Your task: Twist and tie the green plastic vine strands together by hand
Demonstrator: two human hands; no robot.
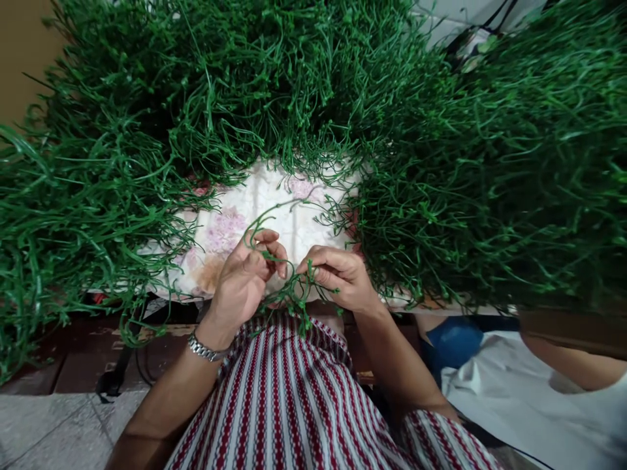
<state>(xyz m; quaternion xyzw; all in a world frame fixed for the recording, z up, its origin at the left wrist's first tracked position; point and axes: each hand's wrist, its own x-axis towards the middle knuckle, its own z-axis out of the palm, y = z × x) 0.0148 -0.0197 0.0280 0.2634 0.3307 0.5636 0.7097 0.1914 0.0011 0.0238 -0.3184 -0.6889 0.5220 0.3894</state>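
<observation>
Thin green plant stems (289, 290) with small branching tips run between my two hands, low over the front edge of the table. My left hand (247, 274), with a metal watch (206, 349) on its wrist, has its fingers curled around one long stem that arcs up and to the right. Finger and thumb of my right hand (337, 274) are pinched on the branching end of the stems. Beneath both hands lies a white floral cloth (274, 189). Whether the stems form one piece or several is hard to make out.
A large heap of green stems (274, 78) covers the back and left of the table. Another thick heap (490, 196) lies on the right. Another person in a white garment (529, 405) sits close at the right. A dark bag (477, 42) is at the back right.
</observation>
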